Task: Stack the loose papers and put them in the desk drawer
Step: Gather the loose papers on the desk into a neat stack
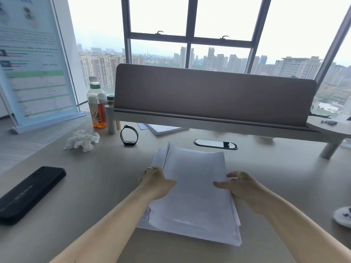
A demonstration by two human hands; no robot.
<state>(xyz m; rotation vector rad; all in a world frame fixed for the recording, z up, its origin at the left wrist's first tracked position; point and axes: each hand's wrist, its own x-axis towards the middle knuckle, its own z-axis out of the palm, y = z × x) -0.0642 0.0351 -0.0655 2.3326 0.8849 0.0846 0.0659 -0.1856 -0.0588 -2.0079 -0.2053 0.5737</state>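
Head view, what I've got: both hands on the paper stack (197, 196), mid-counter (275, 177), dead centre in front of me. Left hand (157, 184) clamps the stack's left edge, thumb on top, fingers tucked under; ring on one finger. Right hand (245, 190) grips the right edge, thumb lying across the top sheet, fingers curled behind. Both closed on the paper, not spread.

Step, as I read it: squaring the pile. Sheets aren't flush. The far left corner fans up and apart, and the near and right edges show stepped layers. Near end seems to rest on the counter; far end lifted a bit.

Next move, my call: tap or press the edges until they line up, then carry it as one block to the drawer. Needs firm two-sided pressure so the lower sheets don't slide out.

Not clear from here:
- No drawer anywhere in view. Probably below the counter edge, out of frame.
- More paper (163, 129) under the partition shelf (214, 95), mostly hidden. Can't tell if it belongs in the pile.
- Sheets blurred, can't tell if they're printed.
- Sheet count: no idea.

Phone (30, 194), crumpled tissue (82, 140), watch (129, 135) and bottle (96, 103) sit left, well apart from the stack.
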